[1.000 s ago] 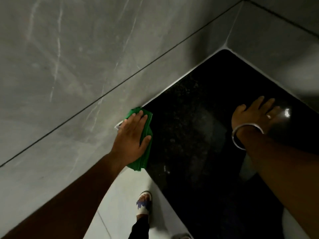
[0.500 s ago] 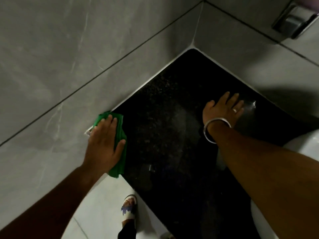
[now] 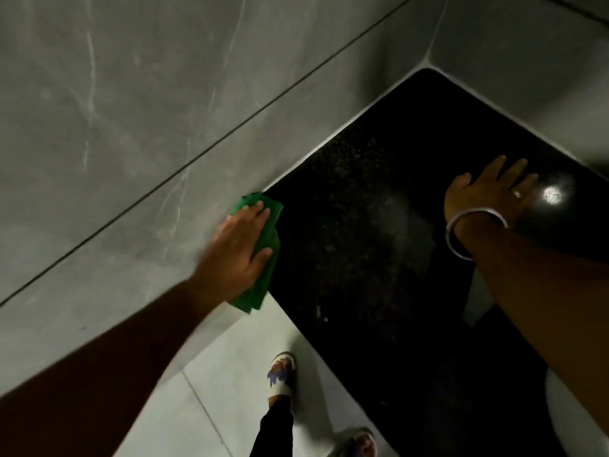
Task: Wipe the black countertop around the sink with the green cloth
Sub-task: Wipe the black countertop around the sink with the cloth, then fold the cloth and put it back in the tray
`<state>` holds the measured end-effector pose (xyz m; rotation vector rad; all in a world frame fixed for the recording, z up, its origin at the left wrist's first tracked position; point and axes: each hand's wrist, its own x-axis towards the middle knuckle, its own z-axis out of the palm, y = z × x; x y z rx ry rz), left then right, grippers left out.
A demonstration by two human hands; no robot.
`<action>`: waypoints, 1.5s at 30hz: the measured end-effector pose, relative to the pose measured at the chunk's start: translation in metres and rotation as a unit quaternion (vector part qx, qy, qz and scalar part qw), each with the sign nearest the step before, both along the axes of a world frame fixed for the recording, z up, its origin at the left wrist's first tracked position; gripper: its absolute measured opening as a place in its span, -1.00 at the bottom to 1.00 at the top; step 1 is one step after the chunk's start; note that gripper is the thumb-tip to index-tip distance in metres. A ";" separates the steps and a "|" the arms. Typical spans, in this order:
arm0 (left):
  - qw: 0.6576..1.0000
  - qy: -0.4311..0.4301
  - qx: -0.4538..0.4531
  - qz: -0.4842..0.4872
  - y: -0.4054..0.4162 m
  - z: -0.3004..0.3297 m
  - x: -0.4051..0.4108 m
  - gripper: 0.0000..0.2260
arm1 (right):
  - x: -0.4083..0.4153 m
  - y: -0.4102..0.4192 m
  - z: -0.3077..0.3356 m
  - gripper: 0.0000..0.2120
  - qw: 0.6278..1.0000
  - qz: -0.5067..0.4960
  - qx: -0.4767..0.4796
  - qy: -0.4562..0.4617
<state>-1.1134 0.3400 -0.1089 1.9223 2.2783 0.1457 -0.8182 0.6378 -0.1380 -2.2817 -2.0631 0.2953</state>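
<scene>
The black speckled countertop (image 3: 379,232) fills a corner between two grey tiled walls. A folded green cloth (image 3: 268,255) lies at its left front corner, against the left wall. My left hand (image 3: 235,255) presses flat on the cloth and covers most of it. On the far right of the counter my right hand (image 3: 491,189) rests palm down with fingers spread and nothing in it; it wears a ring and a silver bangle. A sliver of the white sink (image 3: 573,413) shows at the lower right, mostly hidden by my right arm.
Grey marbled wall tiles (image 3: 131,127) rise on the left and behind the counter. Below the counter's front edge is pale floor tile (image 3: 230,374) with my sandalled foot (image 3: 281,374) on it. A light glare (image 3: 552,194) shines on the counter beside my right hand.
My left hand keeps the cloth pressed at the counter's left front corner while sliding along the wall edge. The right hand stays planted. The view has swung, hiding the metal wall fixture.
</scene>
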 end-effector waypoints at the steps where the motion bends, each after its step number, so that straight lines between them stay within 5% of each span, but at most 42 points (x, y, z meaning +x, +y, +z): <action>1: 0.998 -0.012 -0.010 0.054 -0.002 -0.001 -0.003 -0.40 | -0.001 -0.001 0.000 -0.32 1.000 0.000 0.002 -0.001; 6: 0.996 -0.013 0.019 0.089 -0.008 -0.009 0.062 -0.41 | 0.001 -0.001 0.001 -0.31 1.000 -0.005 0.004 0.004; 10: 0.992 -0.008 0.047 -0.117 -0.043 -0.014 0.160 -0.38 | -0.001 -0.001 0.002 -0.30 1.000 0.010 -0.013 0.007; 13: 0.951 -0.043 -0.012 -0.305 -0.059 -0.015 0.231 -0.32 | 0.006 0.000 0.027 -0.31 0.991 -0.007 -0.126 0.041; 17: 0.901 -0.014 -0.013 -0.433 -0.045 -0.006 0.206 -0.42 | 0.025 -0.064 0.078 -0.58 0.965 0.032 -0.175 0.191; 19: 0.899 -0.009 0.002 -0.437 -0.043 -0.005 0.181 -0.42 | 0.040 -0.133 0.091 -0.58 0.961 0.114 -0.153 0.199; 22: 0.949 -0.005 -0.006 -0.314 -0.049 -0.003 0.149 -0.33 | 0.059 -0.223 0.091 -0.45 0.929 0.304 -0.173 0.118; 25: 0.965 -0.035 -0.037 -0.257 -0.047 0.006 0.132 -0.40 | 0.058 -0.255 0.082 -0.22 0.916 0.337 -0.219 0.006; 31: 0.950 -0.105 -0.074 -0.285 -0.028 0.032 0.147 -0.77 | 0.062 -0.269 0.093 -0.41 0.951 0.198 -0.231 -0.051; 36: 0.897 -0.250 -0.221 -0.290 -0.006 0.072 0.170 -0.80 | 0.117 -0.317 0.116 -0.60 0.950 0.010 -0.264 0.165; 38: 0.854 -0.331 -0.279 -0.290 -0.004 0.085 0.189 -0.75 | 0.148 -0.352 0.131 -0.70 0.920 -0.083 -0.220 0.314; 41: 0.768 -0.381 -0.393 -0.332 -0.018 0.097 0.231 -0.62 | 0.196 -0.418 0.155 -0.82 0.817 -0.235 -0.110 0.515; 45: 0.679 -0.444 -0.508 -0.289 -0.059 0.104 0.335 -0.70 | 0.290 -0.516 0.183 -0.74 0.761 -0.377 0.031 0.527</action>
